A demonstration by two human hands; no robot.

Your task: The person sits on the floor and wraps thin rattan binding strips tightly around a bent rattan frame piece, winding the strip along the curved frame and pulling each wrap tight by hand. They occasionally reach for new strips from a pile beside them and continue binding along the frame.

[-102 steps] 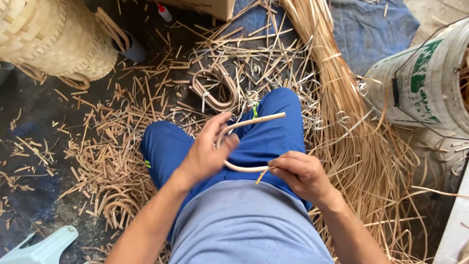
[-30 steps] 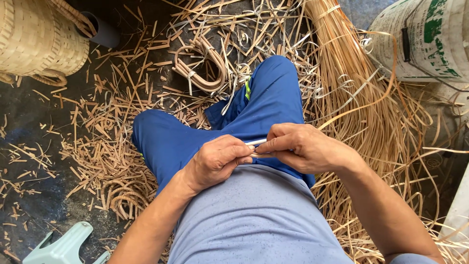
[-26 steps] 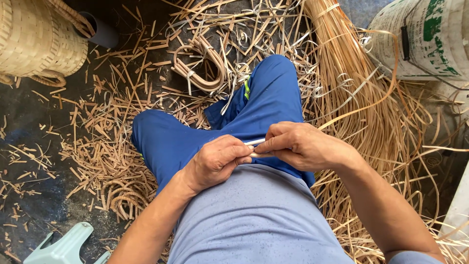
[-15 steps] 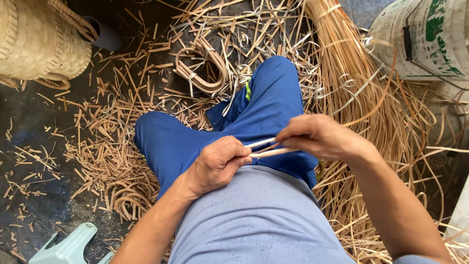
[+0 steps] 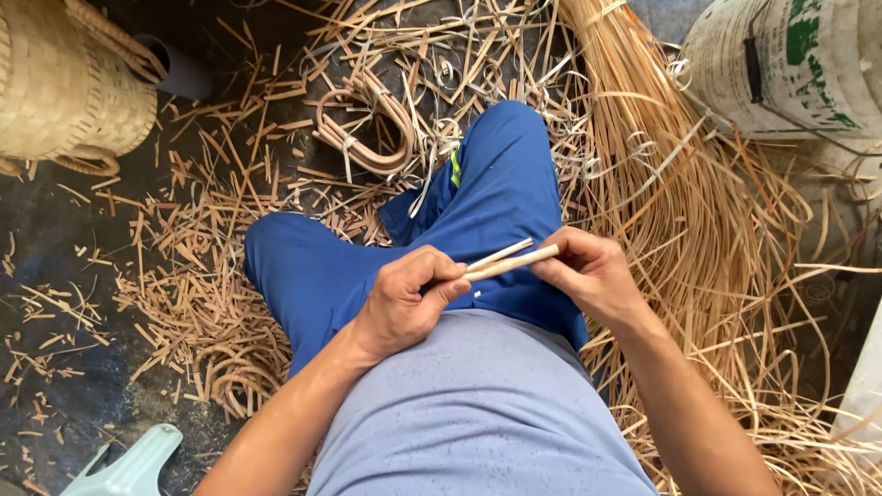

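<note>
At far left I see a woven basket [image 5: 69,87]. My left hand [image 5: 404,298] curls its fingers around one end of the cane strips [image 5: 510,261] over my lap; my right hand [image 5: 588,273] pinches the other end. A rattan bundle [image 5: 680,211] lies right, a sack [image 5: 790,64] beyond.

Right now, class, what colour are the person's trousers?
Blue trousers, shown best in the head view.
</note>
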